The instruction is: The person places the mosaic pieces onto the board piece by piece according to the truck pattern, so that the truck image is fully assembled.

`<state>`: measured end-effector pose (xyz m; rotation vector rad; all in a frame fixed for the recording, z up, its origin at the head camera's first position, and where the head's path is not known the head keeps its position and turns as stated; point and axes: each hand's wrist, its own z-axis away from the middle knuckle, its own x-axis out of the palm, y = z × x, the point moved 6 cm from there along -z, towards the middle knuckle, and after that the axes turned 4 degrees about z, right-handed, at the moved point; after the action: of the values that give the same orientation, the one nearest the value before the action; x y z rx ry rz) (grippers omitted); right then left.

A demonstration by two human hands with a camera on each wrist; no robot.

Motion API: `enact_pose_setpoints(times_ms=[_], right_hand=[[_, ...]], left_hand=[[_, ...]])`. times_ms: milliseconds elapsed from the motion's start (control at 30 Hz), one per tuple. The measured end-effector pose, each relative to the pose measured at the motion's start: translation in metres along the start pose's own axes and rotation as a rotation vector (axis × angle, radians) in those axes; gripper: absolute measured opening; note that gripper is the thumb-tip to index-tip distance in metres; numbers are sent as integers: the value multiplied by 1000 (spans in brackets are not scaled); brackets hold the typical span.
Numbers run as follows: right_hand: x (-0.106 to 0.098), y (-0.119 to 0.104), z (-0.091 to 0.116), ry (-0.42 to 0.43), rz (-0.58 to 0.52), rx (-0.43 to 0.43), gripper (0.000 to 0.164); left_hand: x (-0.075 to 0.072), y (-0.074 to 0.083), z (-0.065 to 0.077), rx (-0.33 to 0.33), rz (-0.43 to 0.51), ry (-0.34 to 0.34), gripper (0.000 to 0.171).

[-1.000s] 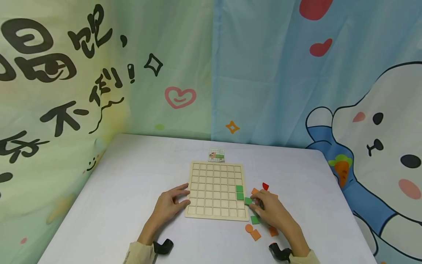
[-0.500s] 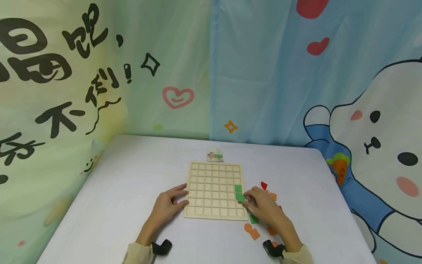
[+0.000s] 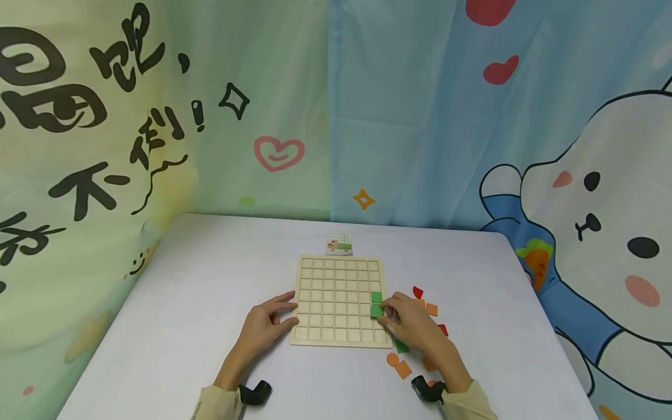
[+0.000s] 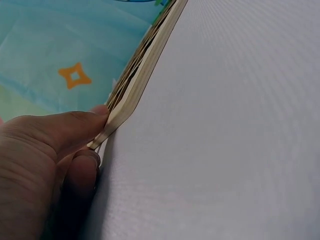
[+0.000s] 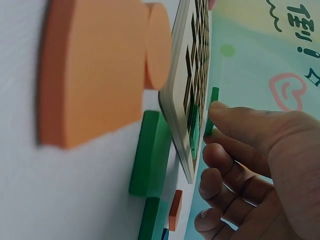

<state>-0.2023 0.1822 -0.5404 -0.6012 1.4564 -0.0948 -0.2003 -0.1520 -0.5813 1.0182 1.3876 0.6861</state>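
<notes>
A pale wooden grid board lies on the table. My left hand rests at its left edge, the thumb touching the rim near the front corner, as the left wrist view shows. My right hand is over the board's right side. Between thumb and index finger it pinches a green square tile, held just above the board in the right wrist view. Another green tile sits in a right-hand cell of the grid. In the head view the held tile overlaps the cell in front of it.
Loose pieces lie right of the board: a green tile, an orange disc, an orange square, red pieces such as a red one, and others. A small picture card lies behind the board.
My right hand has moved left with the green tile, from beside the board's right edge to over its right-hand cells. My left hand stays at the board's left edge. The head view has shifted slightly.
</notes>
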Motion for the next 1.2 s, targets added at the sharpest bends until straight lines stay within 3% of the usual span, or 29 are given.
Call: enact_pose_setpoints(times_ms=[1200], right_hand=[[11,-12,-18,-19,33,-20,24]], left_hand=[[-1,-2,0,19,-3,11,34]])
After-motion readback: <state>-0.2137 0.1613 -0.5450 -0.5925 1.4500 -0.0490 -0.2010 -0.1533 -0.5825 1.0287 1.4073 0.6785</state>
